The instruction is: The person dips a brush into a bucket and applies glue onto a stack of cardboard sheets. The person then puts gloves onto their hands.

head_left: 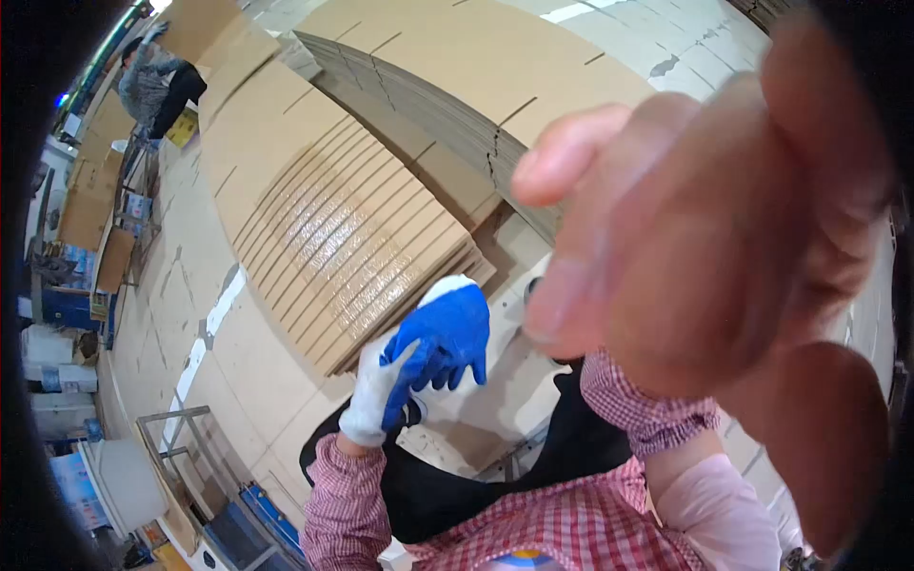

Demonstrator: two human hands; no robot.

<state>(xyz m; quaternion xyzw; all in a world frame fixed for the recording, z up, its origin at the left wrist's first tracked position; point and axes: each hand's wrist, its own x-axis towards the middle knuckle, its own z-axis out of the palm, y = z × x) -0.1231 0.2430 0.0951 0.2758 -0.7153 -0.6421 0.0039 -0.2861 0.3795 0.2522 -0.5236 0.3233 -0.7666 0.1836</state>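
My left hand (376, 385) wears a white knit glove with a blue coated palm. Its fingers appear closed on a second blue-and-white work glove (452, 328), whose fingers hang downward. Both are just in front of the near edge of a stack of flat cardboard sheets (333, 228). Bare and very close to the camera, my right hand (705, 228) fills the right side, out of focus. Its fingers are apart and I see nothing in them; part of the hand runs out of the round view.
Another slotted cardboard stack (476, 57) lies behind. A person (157, 86) works at the far left by large sheets. At lower left are a metal-framed cart (205, 466) and a white tub (124, 485). A white line (195, 362) crosses the floor.
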